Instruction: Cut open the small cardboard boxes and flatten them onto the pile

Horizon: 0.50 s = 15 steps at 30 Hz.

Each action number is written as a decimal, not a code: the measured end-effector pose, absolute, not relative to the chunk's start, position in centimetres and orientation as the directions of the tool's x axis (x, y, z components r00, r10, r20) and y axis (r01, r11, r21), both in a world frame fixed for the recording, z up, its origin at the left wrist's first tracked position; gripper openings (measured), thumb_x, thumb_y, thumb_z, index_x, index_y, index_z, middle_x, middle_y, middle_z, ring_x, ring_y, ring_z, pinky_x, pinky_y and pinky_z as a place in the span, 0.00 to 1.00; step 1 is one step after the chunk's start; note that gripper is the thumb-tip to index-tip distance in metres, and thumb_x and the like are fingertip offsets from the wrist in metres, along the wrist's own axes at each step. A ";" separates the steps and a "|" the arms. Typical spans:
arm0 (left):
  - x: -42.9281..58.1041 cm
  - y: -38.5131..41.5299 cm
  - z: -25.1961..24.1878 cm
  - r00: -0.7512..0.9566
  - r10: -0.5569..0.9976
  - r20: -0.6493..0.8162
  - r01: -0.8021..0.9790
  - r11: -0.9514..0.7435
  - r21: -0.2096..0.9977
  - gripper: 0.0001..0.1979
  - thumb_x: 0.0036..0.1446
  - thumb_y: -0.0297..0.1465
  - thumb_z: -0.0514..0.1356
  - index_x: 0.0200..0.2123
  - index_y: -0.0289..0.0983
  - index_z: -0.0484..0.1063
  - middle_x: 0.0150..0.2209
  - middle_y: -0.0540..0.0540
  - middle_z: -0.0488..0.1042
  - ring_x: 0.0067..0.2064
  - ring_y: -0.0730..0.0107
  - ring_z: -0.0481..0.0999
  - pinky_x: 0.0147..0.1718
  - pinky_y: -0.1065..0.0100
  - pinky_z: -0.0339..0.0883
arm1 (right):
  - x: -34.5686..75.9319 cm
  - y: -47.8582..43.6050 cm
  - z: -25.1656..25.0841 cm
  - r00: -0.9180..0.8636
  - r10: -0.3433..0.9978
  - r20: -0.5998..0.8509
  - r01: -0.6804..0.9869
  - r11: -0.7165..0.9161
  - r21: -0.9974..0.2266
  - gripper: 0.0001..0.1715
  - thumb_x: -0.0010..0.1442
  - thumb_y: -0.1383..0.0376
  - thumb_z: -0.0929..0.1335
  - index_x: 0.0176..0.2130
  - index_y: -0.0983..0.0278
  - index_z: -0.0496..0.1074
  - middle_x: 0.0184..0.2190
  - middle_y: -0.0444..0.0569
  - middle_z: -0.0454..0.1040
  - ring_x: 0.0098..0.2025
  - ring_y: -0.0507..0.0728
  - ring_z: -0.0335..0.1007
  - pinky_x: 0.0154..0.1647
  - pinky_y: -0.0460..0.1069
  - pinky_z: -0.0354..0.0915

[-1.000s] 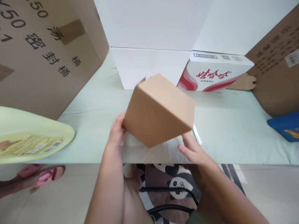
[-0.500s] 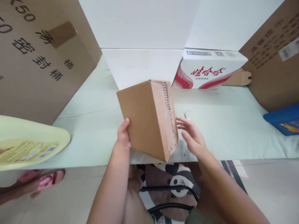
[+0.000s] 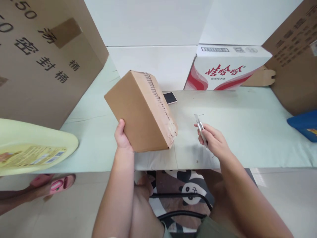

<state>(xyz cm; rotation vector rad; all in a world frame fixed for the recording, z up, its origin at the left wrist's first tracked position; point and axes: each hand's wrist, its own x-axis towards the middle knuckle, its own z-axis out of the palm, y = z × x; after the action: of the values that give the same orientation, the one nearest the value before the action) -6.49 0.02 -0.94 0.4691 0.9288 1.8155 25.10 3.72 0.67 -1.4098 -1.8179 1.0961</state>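
Observation:
A brown cardboard box [image 3: 136,115] is tilted above the pale green table, its taped, perforated side turned to the right. My left hand [image 3: 123,136] grips its lower left edge, thumb on the near face and the other fingers hidden behind. To the right of the box, my right hand [image 3: 211,138] is closed around a silver utility knife [image 3: 201,129], whose tip points up and away from me. The knife does not touch the box. A phone [image 3: 170,98] with a dark screen lies partly behind the box.
Large cardboard boxes stand at left [image 3: 49,72] and right [image 3: 292,59]. White boxes and a red-and-white box [image 3: 220,71] line the back of the table [image 3: 247,132]. A yellow bottle [image 3: 37,145] is at left, a blue object [image 3: 303,125] at right. A person's slippered foot [image 3: 58,185] shows below.
My right hand has taken hold of the knife from the table. The box has moved left and tilted further with my left hand, and the phone behind it has come into view.

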 end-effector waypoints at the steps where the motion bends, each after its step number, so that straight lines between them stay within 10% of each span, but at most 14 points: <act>1: -6.5 0.0 -1.0 -0.424 0.901 -0.095 -0.596 -0.199 0.778 0.25 0.48 0.50 0.69 0.44 0.40 0.78 0.47 0.41 0.82 0.59 0.42 0.75 0.54 0.49 0.75 | 24.8 3.2 1.4 -0.337 0.941 -0.015 0.421 0.137 -0.897 0.23 0.67 0.57 0.58 0.50 0.65 0.75 0.26 0.44 0.70 0.22 0.52 0.65 0.26 0.48 0.64; 15: -5.9 -0.6 -0.6 -0.395 0.903 -0.166 -0.566 -0.098 0.818 0.25 0.39 0.48 0.73 0.37 0.38 0.79 0.43 0.41 0.83 0.57 0.42 0.77 0.51 0.51 0.76 | 22.8 1.3 2.7 -0.483 0.818 0.314 0.578 0.567 -0.587 0.18 0.70 0.65 0.63 0.51 0.65 0.79 0.28 0.46 0.73 0.28 0.52 0.69 0.32 0.46 0.65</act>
<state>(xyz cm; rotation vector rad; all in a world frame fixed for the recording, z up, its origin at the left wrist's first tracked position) -5.91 -0.58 -0.58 0.4686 1.0393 1.7179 22.83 1.33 2.68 -1.1131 -2.2293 0.5493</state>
